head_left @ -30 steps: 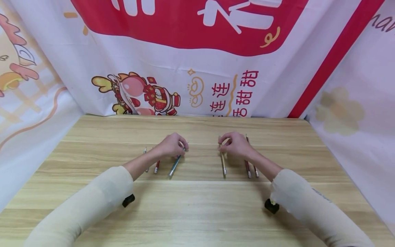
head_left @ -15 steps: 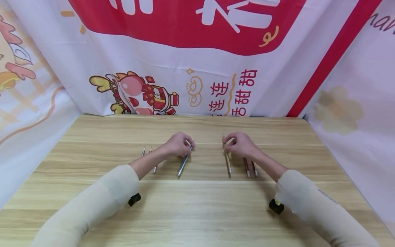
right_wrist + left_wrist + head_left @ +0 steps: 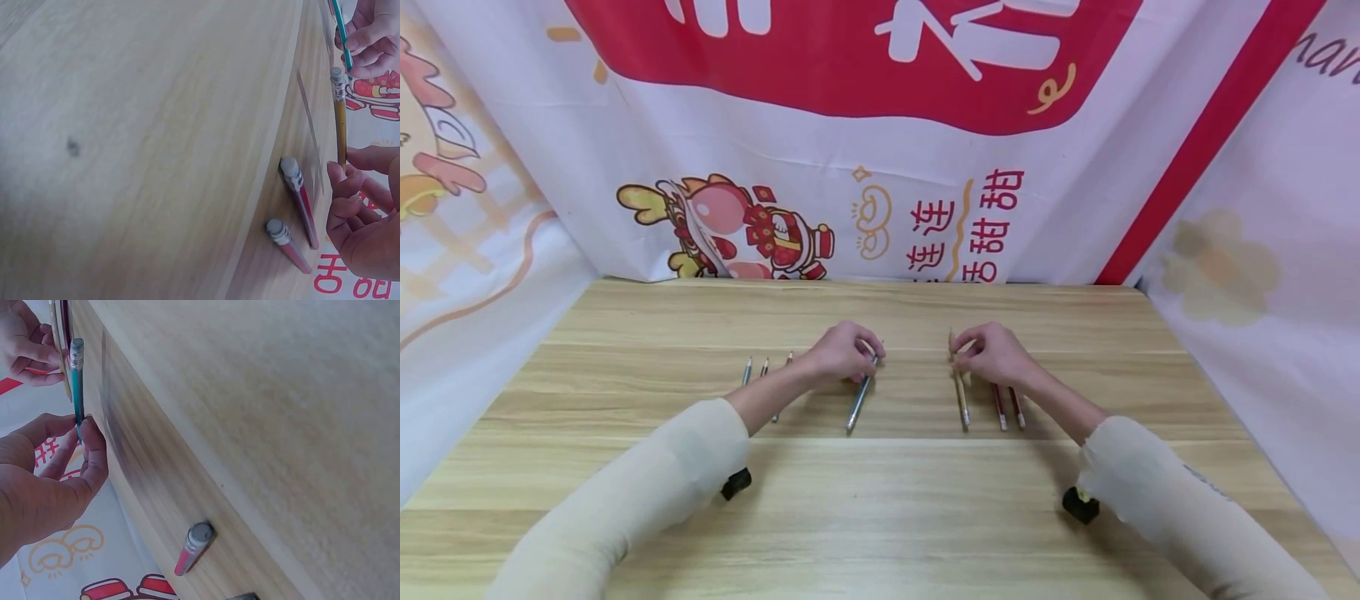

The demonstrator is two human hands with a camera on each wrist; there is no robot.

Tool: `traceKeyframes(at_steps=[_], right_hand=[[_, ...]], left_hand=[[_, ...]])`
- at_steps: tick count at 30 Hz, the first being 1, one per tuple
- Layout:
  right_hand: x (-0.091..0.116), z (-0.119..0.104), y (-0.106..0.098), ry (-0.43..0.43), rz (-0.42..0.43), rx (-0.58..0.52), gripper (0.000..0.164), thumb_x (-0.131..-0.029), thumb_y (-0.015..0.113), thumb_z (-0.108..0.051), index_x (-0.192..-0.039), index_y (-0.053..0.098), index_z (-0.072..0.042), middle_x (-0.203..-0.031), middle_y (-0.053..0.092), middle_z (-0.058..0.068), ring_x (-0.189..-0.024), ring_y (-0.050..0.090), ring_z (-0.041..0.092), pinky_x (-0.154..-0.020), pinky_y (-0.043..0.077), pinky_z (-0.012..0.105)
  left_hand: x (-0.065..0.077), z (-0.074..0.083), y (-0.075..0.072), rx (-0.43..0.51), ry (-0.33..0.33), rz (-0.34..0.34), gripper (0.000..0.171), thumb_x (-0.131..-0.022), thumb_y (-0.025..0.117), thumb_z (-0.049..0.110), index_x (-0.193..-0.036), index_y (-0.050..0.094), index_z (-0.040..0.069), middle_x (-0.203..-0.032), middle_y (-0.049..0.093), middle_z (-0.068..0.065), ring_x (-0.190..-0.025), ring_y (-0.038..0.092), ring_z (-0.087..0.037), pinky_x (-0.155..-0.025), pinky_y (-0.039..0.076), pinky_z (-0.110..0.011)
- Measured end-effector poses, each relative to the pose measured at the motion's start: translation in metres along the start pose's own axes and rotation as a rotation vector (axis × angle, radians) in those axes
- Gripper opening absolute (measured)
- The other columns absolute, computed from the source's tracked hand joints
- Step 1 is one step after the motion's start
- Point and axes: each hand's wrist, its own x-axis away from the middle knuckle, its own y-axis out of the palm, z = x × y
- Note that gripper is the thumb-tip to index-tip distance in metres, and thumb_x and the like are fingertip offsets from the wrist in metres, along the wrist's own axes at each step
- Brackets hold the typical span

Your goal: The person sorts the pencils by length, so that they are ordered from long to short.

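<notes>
In the head view my left hand [image 3: 844, 350] pinches a teal pencil [image 3: 859, 404] between thumb and fingertips, its eraser end toward me. To the right, my right hand [image 3: 992, 354] pinches a yellow pencil [image 3: 962, 402] in the same way. The left wrist view shows the teal pencil [image 3: 77, 387] with its eraser uppermost, the fingers low on it. In the right wrist view the yellow pencil [image 3: 340, 125] stands out from the fingertips. A gap separates the two held pencils. Their pointed ends are partly hidden by the fingers.
Two red pencils [image 3: 999, 407] lie beside my right hand, partly under the forearm. Left of my left hand are three more pencils [image 3: 747, 371], partly covered by that arm. The wooden table [image 3: 880, 517] ends at a printed cloth [image 3: 820, 133] behind.
Both hands have moved to the right, each with its pencil. The left hand's teal pencil has shifted farther away from the pencils at the left. Both grips look the same.
</notes>
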Motion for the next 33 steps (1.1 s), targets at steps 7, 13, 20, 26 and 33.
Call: traceKeyframes(at_steps=[7,13,20,26,33], right_hand=[[0.003,0.006,-0.005,-0.016,0.007,0.011,0.023,-0.083,0.080,0.001,-0.106,0.074,0.006,-0.084,0.076,0.014,-0.069,0.063,0.010,-0.062,0.050,0.023],[0.005,0.009,-0.008,-0.010,0.002,0.021,0.022,-0.084,0.080,0.000,-0.105,0.075,0.006,-0.081,0.075,0.010,-0.067,0.061,0.010,-0.058,0.048,0.023],[0.003,0.013,-0.013,0.006,-0.008,0.062,0.023,-0.083,0.083,-0.002,-0.104,0.076,0.004,-0.077,0.071,0.007,-0.067,0.058,0.013,-0.057,0.047,0.023],[0.002,0.015,-0.015,-0.009,-0.012,0.096,0.023,-0.082,0.084,-0.002,-0.102,0.076,0.005,-0.077,0.072,0.009,-0.068,0.061,0.014,-0.061,0.051,0.026],[0.003,0.016,-0.015,-0.028,-0.009,0.132,0.020,-0.082,0.084,0.000,-0.099,0.077,0.005,-0.075,0.070,0.007,-0.066,0.059,0.011,-0.058,0.049,0.025]], left_hand=[[-0.004,-0.001,0.005,0.032,0.004,-0.016,0.030,-0.082,0.066,-0.018,-0.111,0.069,-0.013,-0.075,0.064,-0.007,-0.056,0.056,-0.012,-0.053,0.053,-0.020],[-0.004,0.002,0.007,0.038,0.021,-0.014,0.029,-0.082,0.068,-0.018,-0.111,0.069,-0.013,-0.075,0.064,-0.007,-0.057,0.056,-0.012,-0.053,0.052,-0.020],[-0.007,0.006,0.013,0.045,0.026,-0.002,0.030,-0.082,0.069,-0.017,-0.112,0.069,-0.012,-0.077,0.064,-0.007,-0.060,0.058,-0.012,-0.054,0.053,-0.020],[-0.011,0.010,0.018,0.052,0.013,-0.003,0.029,-0.084,0.071,-0.015,-0.113,0.070,-0.010,-0.082,0.065,-0.009,-0.063,0.060,-0.013,-0.057,0.055,-0.021],[-0.016,0.015,0.025,0.075,0.009,-0.002,0.028,-0.084,0.072,-0.015,-0.112,0.070,-0.010,-0.080,0.064,-0.009,-0.061,0.059,-0.014,-0.056,0.054,-0.021]])
